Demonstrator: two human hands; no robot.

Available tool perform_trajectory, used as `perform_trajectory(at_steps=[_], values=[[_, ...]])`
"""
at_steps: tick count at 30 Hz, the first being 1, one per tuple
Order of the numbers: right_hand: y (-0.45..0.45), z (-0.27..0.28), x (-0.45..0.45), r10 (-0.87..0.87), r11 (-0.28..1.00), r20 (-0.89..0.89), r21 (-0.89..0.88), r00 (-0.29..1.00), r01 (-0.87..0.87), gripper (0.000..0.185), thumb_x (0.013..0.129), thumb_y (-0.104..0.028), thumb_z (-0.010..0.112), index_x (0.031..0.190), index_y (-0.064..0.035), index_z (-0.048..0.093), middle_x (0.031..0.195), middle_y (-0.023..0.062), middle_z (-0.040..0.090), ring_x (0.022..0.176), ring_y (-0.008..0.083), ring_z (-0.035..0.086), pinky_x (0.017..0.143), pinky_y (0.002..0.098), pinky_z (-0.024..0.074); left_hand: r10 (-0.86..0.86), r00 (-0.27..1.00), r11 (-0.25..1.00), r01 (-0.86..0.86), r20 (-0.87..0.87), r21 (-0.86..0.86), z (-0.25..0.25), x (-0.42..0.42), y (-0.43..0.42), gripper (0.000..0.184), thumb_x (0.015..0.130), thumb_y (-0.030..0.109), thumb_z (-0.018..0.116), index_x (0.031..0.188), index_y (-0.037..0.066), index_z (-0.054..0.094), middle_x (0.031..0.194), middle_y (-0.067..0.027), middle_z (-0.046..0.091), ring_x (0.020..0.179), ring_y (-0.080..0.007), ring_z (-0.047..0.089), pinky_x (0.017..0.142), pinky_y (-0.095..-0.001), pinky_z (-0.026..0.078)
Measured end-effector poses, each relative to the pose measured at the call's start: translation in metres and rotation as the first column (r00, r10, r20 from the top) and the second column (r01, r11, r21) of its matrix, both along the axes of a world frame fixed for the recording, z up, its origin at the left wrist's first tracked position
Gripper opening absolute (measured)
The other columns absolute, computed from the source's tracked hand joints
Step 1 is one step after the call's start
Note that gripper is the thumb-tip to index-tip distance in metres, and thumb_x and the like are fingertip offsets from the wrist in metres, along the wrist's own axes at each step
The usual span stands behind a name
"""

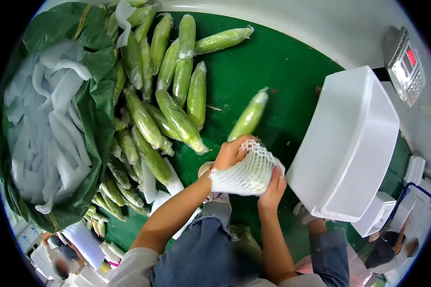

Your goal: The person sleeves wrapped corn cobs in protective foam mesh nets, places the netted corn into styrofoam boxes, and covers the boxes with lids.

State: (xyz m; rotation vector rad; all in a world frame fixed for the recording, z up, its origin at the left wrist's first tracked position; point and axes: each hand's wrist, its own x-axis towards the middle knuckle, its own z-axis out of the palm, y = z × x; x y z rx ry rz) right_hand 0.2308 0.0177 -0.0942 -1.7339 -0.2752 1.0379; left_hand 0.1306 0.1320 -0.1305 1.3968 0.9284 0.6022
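A white foam mesh sleeve (246,172) is stretched between my two hands in front of me. My left hand (232,153) has its fingers closed at the sleeve's upper left edge, partly inside the mesh. On the sleeve's right side, my right hand (272,188) grips the mesh between thumb and fingers. Just beyond my left hand, a green corn cob (250,115) in clear wrap points away from me; its near end is hidden by the hand and mesh, so I cannot tell whether it is held.
Many wrapped corn cobs (177,115) lie piled on the green table (292,57). A green sack (93,119) of white foam sleeves (57,110) stands left. At right are a white foam box (344,143) and a scale (404,67). Other people (387,246) show at the lower edges.
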Motion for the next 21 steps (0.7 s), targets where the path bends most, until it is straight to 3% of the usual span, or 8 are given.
perform_trajectory(at_steps=[1, 7, 11, 14, 16, 19, 20, 21], values=[[0.011, -0.009, 0.007, -0.092, 0.995, 0.006, 0.048, 0.996, 0.091, 0.034, 0.1, -0.028, 0.045, 0.099, 0.0021, 0.06, 0.092, 0.0056, 0.065, 0.079, 0.0123, 0.06, 0.073, 0.0266, 0.0472, 0.024, 1.0, 0.999, -0.023, -0.019, 0.039, -0.014, 0.008, -0.002, 0.015, 0.086, 0.007, 0.053, 0.1, 0.005, 0.059, 0.085, -0.0194, 0.063, 0.081, -0.038, 0.064, 0.069, -0.0391, 0.05], [0.031, -0.058, 0.014, -0.213, 0.944, -0.141, 0.226, 0.967, 0.241, 0.032, 0.098, -0.03, 0.051, 0.093, -0.0007, 0.061, 0.087, 0.0033, 0.064, 0.076, 0.0095, 0.058, 0.069, 0.0237, 0.0463, 0.008, 0.999, 0.998, -0.005, -0.049, 0.064, -0.045, 0.012, 0.004, 0.013, 0.088, 0.01, 0.054, 0.096, 0.002, 0.059, 0.078, -0.0185, 0.061, 0.072, -0.0315, 0.063, 0.064, -0.0355, 0.048], [0.026, -0.087, 0.021, -0.173, 0.967, -0.164, 0.16, 0.971, 0.199, 0.036, 0.098, -0.034, 0.05, 0.092, -0.001, 0.062, 0.085, 0.0036, 0.064, 0.073, 0.0097, 0.058, 0.068, 0.024, 0.0467, 0.111, 0.986, 0.921, -0.054, 0.128, -0.386, -0.039, 0.002, -0.006, 0.014, 0.089, 0.009, 0.055, 0.1, 0.001, 0.061, 0.081, -0.0124, 0.062, 0.072, -0.0207, 0.059, 0.068, -0.0297, 0.047], [0.028, -0.115, 0.03, -0.184, 0.94, -0.389, 0.198, 0.903, 0.277, 0.036, 0.096, -0.038, 0.053, 0.092, -0.0035, 0.061, 0.081, 0.0029, 0.063, 0.069, 0.0122, 0.059, 0.062, 0.0248, 0.0471, 0.058, 0.996, 0.992, -0.049, 0.069, -0.118, -0.081, 0.008, -0.019, 0.025, 0.094, 0.018, 0.052, 0.108, -0.001, 0.06, 0.099, -0.0139, 0.064, 0.093, -0.0262, 0.06, 0.084, -0.0343, 0.046], [0.051, -0.033, 0.017, -0.119, 0.93, -0.835, 0.095, 0.537, 0.355, 0.044, 0.092, -0.048, 0.05, 0.095, -0.006, 0.06, 0.085, 0.0076, 0.063, 0.07, 0.0199, 0.059, 0.065, 0.0315, 0.0507, 0.157, 0.988, 0.984, -0.156, 0.001, 0.085, -0.091, 0.026, -0.039, 0.029, 0.096, 0.021, 0.049, 0.111, -0.001, 0.06, 0.11, -0.0169, 0.06, 0.108, -0.0289, 0.054, 0.095, -0.0345, 0.041], [0.027, -0.057, 0.023, 0.141, 0.956, -0.436, 0.295, 0.889, -0.007, 0.05, 0.094, -0.049, 0.04, 0.114, -0.0046, 0.052, 0.105, 0.0118, 0.059, 0.094, 0.0236, 0.057, 0.087, 0.0385, 0.0453, -0.021, 0.971, 0.917, 0.114, 0.239, -0.383, -0.005, -0.002, -0.015, 0.029, 0.097, 0.022, 0.046, 0.111, 0.001, 0.061, 0.119, -0.0177, 0.052, 0.119, -0.0311, 0.045, 0.102, -0.0335, 0.034], [0.03, -0.047, 0.017, 0.172, 0.959, -0.234, 0.262, 0.957, -0.109, 0.052, 0.094, -0.048, 0.038, 0.121, -0.0039, 0.049, 0.111, 0.0124, 0.058, 0.102, 0.0239, 0.056, 0.096, 0.0407, 0.042, -0.036, 0.976, 0.977, 0.079, 0.214, -0.2, 0.023, -0.014, -0.001, 0.027, 0.097, 0.021, 0.047, 0.11, 0.002, 0.061, 0.12, -0.0169, 0.051, 0.118, -0.0302, 0.046, 0.101, -0.0338, 0.035], [0.024, -0.021, 0.008, 0.135, 0.961, -0.419, 0.276, 0.898, -0.016, 0.053, 0.093, -0.045, 0.043, 0.127, -0.0042, 0.043, 0.116, 0.0142, 0.055, 0.105, 0.0259, 0.056, 0.096, 0.0426, 0.0426, -0.061, 0.978, 0.998, 0.064, 0.197, -0.006, 0.047, -0.024, 0.013, 0.025, 0.096, 0.021, 0.049, 0.109, 0.003, 0.061, 0.12, -0.0161, 0.05, 0.116, -0.0294, 0.047, 0.099, -0.0341, 0.037]])
